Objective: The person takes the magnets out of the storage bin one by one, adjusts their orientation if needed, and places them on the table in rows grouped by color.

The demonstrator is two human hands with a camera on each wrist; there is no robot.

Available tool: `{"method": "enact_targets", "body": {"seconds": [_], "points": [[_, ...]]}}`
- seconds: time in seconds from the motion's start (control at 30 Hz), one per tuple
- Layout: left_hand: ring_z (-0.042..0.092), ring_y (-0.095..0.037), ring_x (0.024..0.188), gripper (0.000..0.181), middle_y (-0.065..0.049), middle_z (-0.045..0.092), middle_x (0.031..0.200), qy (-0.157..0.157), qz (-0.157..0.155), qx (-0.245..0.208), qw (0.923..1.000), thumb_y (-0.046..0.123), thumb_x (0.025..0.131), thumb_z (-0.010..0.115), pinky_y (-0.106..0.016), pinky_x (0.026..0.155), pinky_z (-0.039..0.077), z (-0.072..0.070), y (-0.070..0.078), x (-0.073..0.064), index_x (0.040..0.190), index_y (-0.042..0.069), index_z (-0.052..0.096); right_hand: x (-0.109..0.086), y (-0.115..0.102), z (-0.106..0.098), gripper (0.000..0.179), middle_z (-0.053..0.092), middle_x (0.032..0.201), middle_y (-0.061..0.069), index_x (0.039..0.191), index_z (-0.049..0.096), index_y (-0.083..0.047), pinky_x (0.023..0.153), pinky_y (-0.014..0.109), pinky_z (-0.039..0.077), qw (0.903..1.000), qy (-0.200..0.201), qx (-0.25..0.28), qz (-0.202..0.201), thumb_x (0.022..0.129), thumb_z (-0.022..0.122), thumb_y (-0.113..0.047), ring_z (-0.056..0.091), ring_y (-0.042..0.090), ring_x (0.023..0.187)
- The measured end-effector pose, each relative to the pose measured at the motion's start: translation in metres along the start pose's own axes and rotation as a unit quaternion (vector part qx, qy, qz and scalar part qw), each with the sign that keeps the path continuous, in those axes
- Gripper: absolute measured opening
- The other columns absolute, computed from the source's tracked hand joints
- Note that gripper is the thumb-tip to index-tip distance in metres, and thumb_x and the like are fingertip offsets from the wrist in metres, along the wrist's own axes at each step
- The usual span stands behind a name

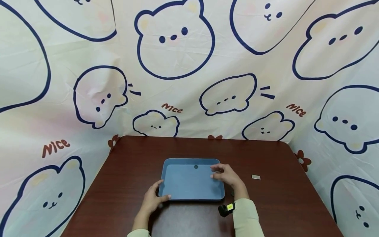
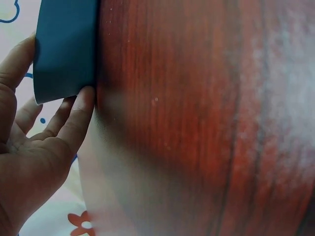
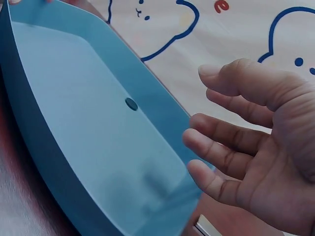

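A blue rectangular tray (image 1: 192, 181) lies on the brown table. My left hand (image 1: 151, 199) grips its near left corner; in the left wrist view the fingers (image 2: 78, 118) bend round that corner at the tray's outer wall (image 2: 66, 49). Over the tray's right part hovers my right hand (image 1: 227, 175), fingers apart and loosely bent, holding nothing. Inside the tray, close to the far wall, sits a small dark round disc (image 1: 196, 167), which the right wrist view also shows left of the fingertips (image 3: 198, 140).
On the table (image 1: 275, 204), to the right of the tray, lies a small pale rectangular piece (image 1: 256, 177). A cloth printed with bear faces (image 1: 174, 49) hangs behind and along both sides of the table. A black band with a yellow label (image 1: 230, 207) is on my right wrist.
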State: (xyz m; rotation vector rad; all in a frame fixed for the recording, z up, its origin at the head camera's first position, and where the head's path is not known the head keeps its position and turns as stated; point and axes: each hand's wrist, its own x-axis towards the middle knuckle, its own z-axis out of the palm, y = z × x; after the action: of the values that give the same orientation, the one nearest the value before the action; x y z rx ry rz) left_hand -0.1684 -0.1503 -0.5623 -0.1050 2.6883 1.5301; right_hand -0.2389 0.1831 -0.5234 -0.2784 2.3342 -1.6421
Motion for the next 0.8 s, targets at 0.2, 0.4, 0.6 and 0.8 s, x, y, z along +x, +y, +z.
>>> {"method": "enact_targets", "body": {"seconds": [0.2,0.4,0.6,0.8], "points": [[0.05,-0.04,0.109,0.075,-0.027,0.048,0.126,0.001,-0.002,-0.002,1.0,0.02,0.071,0.083,-0.05,0.081,0.044,0.0,0.001,0.0,0.135,0.004,0.047,0.014,-0.002,0.01,0.047,0.054,0.12,0.022,0.125,0.056,0.001,0.079,0.044,0.048,0.9998,-0.011,0.012,0.006,0.084,0.071,-0.015,0.057,0.023,0.096],[0.049,-0.042,0.11,0.074,-0.029,0.046,0.127,0.0,-0.004,-0.004,1.0,0.018,0.072,0.082,-0.051,0.08,0.044,0.0,0.003,0.0,0.135,0.004,0.046,0.029,0.001,0.025,0.046,0.056,0.119,0.02,0.127,0.054,0.001,0.082,0.047,0.046,0.9996,-0.001,0.026,0.005,0.086,0.068,-0.015,0.058,0.023,0.097],[0.05,-0.041,0.109,0.074,-0.028,0.047,0.126,0.004,0.0,-0.006,1.0,0.018,0.072,0.082,-0.051,0.08,0.044,-0.001,0.003,0.0,0.135,0.004,0.046,0.041,0.008,0.038,0.046,0.057,0.115,0.018,0.126,0.055,0.002,0.08,0.047,0.047,0.9989,0.018,0.042,0.004,0.085,0.069,-0.014,0.058,0.023,0.094],[0.049,-0.042,0.11,0.074,-0.029,0.047,0.126,-0.001,-0.004,-0.005,1.0,0.018,0.072,0.082,-0.051,0.08,0.044,-0.001,0.003,0.0,0.135,0.004,0.046,0.05,0.021,0.047,0.041,0.06,0.105,0.008,0.121,0.059,0.001,0.073,0.039,0.048,0.9949,0.089,0.044,0.019,0.084,0.07,-0.012,0.056,0.021,0.092]]}}
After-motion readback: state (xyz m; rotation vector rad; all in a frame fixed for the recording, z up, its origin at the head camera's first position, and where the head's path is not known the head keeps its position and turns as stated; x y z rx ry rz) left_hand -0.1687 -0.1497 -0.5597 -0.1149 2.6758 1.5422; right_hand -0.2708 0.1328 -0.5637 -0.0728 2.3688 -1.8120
